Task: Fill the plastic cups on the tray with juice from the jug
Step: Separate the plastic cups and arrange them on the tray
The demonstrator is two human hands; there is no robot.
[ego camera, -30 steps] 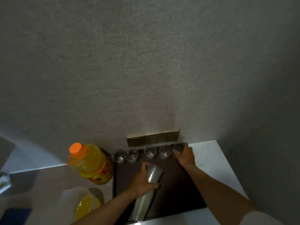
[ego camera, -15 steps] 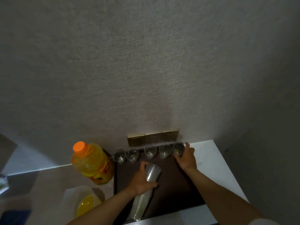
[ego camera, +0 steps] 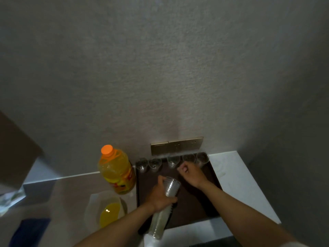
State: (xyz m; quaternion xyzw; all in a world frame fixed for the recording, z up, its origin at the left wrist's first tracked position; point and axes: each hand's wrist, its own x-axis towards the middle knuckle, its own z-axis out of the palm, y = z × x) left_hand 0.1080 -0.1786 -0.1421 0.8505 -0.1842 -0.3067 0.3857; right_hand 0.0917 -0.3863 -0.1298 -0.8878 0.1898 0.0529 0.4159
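Note:
A dark brown tray (ego camera: pixel 195 204) lies on the counter against the wall. Several clear plastic cups (ego camera: pixel 173 160) stand in a row along its far edge, all looking empty. My left hand (ego camera: pixel 160 196) grips a long stack of nested clear cups (ego camera: pixel 170 188) over the tray's middle. My right hand (ego camera: pixel 188 172) hovers just in front of the row's right end, fingers curled, holding nothing. A big bottle of orange juice (ego camera: pixel 115 170) with an orange cap stands left of the tray. A translucent jug (ego camera: pixel 106 211) with some juice in it sits in front of the bottle.
A gold socket plate (ego camera: pixel 176 145) is on the wall right behind the cups. White countertop (ego camera: pixel 238 184) runs to the right of the tray and ends at a corner wall. A brown box edge (ego camera: pixel 16 154) and a dark blue object (ego camera: pixel 30 230) sit at the left.
My right hand has let go of the rightmost cup and drawn back to the left with its fingers curling in. The left hand keeps its hold on the cup stack.

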